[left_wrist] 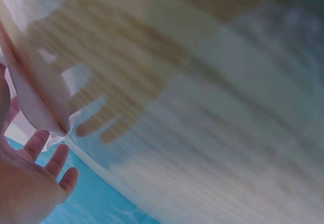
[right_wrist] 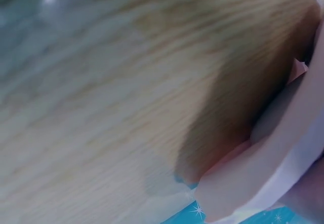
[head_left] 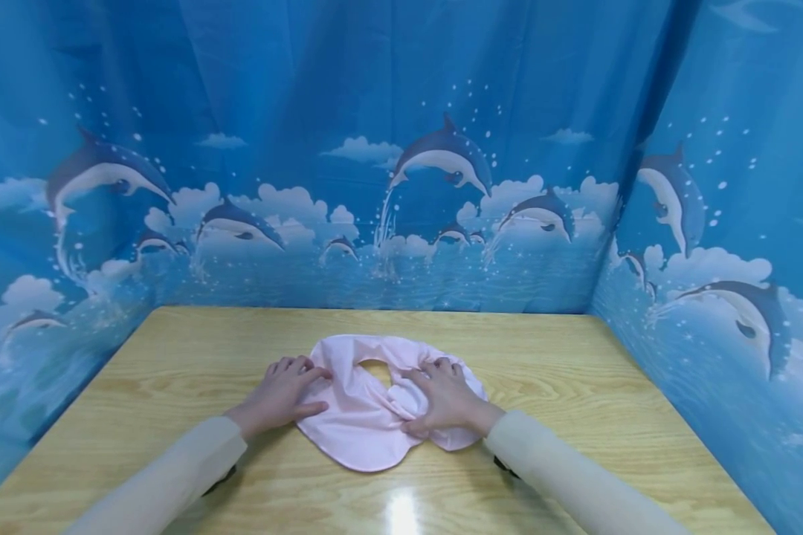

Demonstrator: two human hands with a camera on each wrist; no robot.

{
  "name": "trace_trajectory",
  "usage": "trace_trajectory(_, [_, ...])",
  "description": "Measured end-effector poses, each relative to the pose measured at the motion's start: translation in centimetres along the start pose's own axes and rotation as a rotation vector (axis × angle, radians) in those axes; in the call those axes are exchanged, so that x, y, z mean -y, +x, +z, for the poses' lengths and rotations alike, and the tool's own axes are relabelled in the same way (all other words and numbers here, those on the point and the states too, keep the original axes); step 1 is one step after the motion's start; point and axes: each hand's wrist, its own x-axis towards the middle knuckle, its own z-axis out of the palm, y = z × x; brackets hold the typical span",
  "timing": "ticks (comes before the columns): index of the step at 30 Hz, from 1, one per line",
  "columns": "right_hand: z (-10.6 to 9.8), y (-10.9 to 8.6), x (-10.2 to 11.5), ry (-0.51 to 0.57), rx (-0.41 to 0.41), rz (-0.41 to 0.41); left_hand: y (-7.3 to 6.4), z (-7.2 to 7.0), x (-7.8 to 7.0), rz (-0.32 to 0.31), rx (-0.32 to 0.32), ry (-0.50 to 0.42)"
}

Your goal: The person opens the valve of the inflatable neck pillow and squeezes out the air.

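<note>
A pale pink cloth piece (head_left: pixel 368 442) with rounded edges lies rumpled on the wooden table, an opening near its middle showing the wood beneath. At its left edge, my left hand (head_left: pixel 277 397) touches the fabric with thumb and forefinger spread apart. My right hand (head_left: pixel 447 401) rests spread over the right part, fingers toward the far side and thumb toward the near side. In the left wrist view, loosely bent fingers (left_wrist: pixel 55 160) sit beside a raised fold of the cloth (left_wrist: pixel 35 97). Cloth (right_wrist: pixel 243 193) hides most of the hand in the right wrist view.
The light wood-grain table (head_left: pixel 194 342) reaches back to a blue curtain (head_left: pixel 294 89) printed with dolphins and clouds. More of that curtain hangs along the left and right sides. A bright light reflection lies near the front of the table.
</note>
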Motion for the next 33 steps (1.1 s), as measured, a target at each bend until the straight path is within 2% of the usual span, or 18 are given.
trace_trajectory(4, [0.1, 0.0, -0.1, 0.033, -0.01, -0.007, 0.1, -0.1, -0.1, -0.01, 0.011, 0.0])
trace_trajectory(11, [-0.3, 0.3, -0.2, 0.048, 0.077, 0.039, 0.1, 0.0, 0.0, -0.011, 0.018, 0.0])
trace_trajectory(19, [0.4, -0.2, -0.2, 0.035, -0.003, 0.018, 0.1, 0.2, 0.3, -0.015, 0.017, 0.002])
trace_trajectory(24, [0.8, -0.6, -0.1, 0.05, -0.038, 0.043, 0.1, 0.4, 0.4, -0.01, 0.01, 0.003])
trace_trajectory(29, [0.9, -0.8, 0.3, 0.092, -0.017, 0.095, 0.2, 0.4, 0.3, -0.014, 0.014, -0.005])
trace_trajectory(33, [0.9, -0.9, 0.8, 0.086, 0.01, 0.117, 0.1, 0.3, 0.3, -0.009, 0.015, -0.011])
